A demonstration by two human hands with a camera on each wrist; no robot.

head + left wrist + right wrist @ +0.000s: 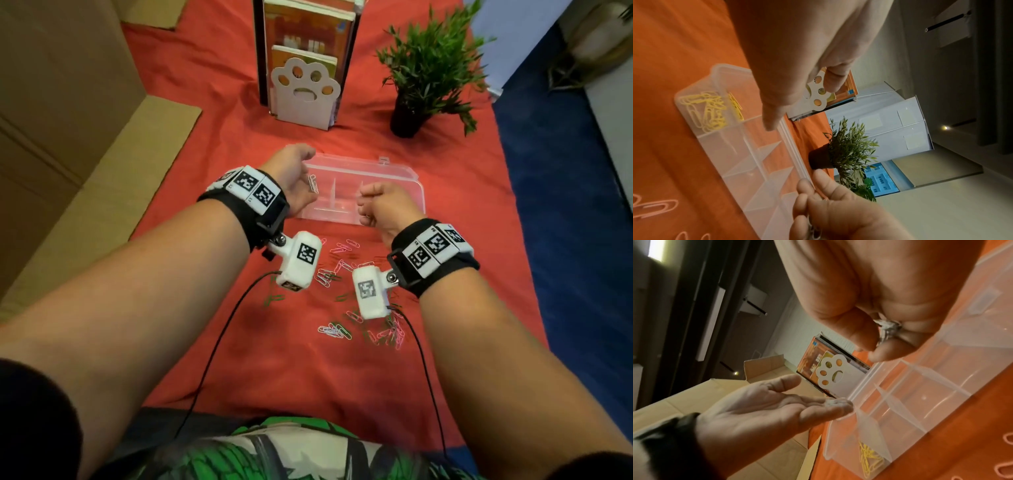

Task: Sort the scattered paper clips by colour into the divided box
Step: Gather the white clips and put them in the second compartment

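The clear divided box [394,178] lies open on the red cloth, and one end compartment holds yellow paper clips [705,110]. My left hand [295,181] hovers palm-up over the box's left end, fingers straight, with a few white clips [836,403] lying on the fingertips. My right hand [382,205] is curled into a fist above the box's near edge and grips a bunch of white clips [888,327]. Pink, white and green clips [342,270] lie scattered on the cloth in front of the box, with more of these loose clips [380,330] nearer me.
Behind the box stand a white paw-shaped bookend [306,94] with books and a potted plant [428,72]. Cardboard [85,192] lines the left side. The cloth's right edge drops to a blue floor [565,240]. Camera cables trail from both wrists.
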